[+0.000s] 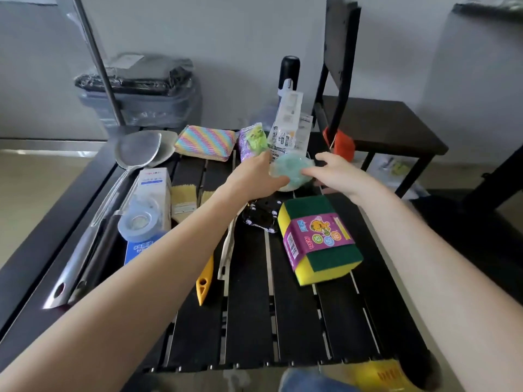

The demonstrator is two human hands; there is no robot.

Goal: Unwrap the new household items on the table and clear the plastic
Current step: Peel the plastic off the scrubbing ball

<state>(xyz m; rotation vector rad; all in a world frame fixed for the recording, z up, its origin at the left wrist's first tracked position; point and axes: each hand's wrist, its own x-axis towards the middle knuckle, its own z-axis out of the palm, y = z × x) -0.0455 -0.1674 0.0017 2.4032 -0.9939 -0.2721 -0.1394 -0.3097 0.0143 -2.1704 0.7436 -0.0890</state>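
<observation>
**Head view: two hands on a wrapped blue-green scrubber**

Head view shows a black slatted table (297, 321) with many household items on it. Both arms reach forward to the far middle of the table. The left hand (252, 176) and the right hand (336, 172) hold between them a round blue-green scrubber (293, 169) in clear plastic. The left thumb lies under its near edge and the fingers go behind it, so I cannot tell how they lie. The right hand touches the scrubber from the right side with fingers bent loosely; whether they pinch the plastic, I cannot tell.

Just beyond the hands lie a purple and green packet (252, 142) and a white printed package (288, 125), and left of them a rainbow-striped sponge (205, 142). Near the right arm sits a pack of yellow and green scouring sponges (319, 239) with a purple label. On the left side are a metal spatula (135, 154), a roll of tape (138, 224), a white box (154, 188) and paint brushes (184, 199). A yellow tool (204, 281) lies under the left forearm. A dark chair (379, 128) stands behind the table.
</observation>
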